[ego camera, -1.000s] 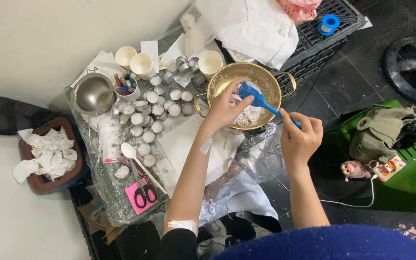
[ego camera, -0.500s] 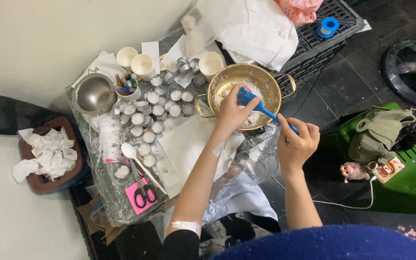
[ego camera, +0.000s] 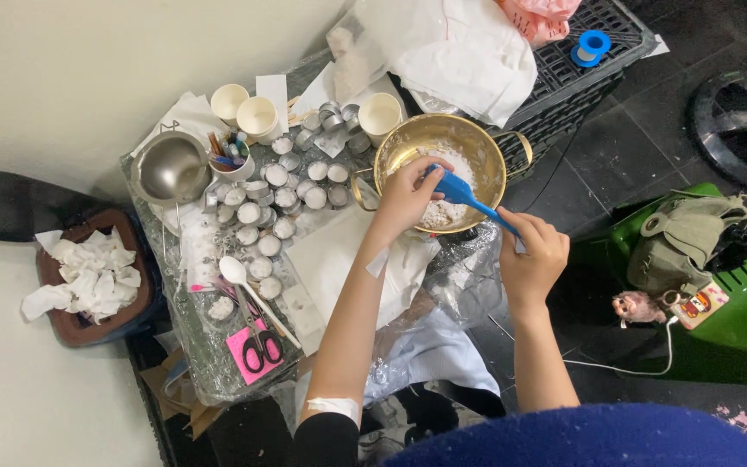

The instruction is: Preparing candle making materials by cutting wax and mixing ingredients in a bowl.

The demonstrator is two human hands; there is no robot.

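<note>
Overhead, we saw the right hand (ego camera: 533,259) closed around a blue spatula (ego camera: 464,195); the left hand (ego camera: 408,195) curled over the brass bowl (ego camera: 486,147) rim, touching white powder (ego camera: 443,212).

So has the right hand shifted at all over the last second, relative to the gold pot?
Yes. The right hand, holding the blue spatula, has drifted slightly away from the gold pot's rim, toward the person's body.

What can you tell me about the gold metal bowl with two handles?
The round gold metal bowl looks shiny, with a loop handle on each side. It sits upright on the cluttered table and holds white powder. The left hand rests over its near rim; the right hand holds a blue spatula inside it.
</note>
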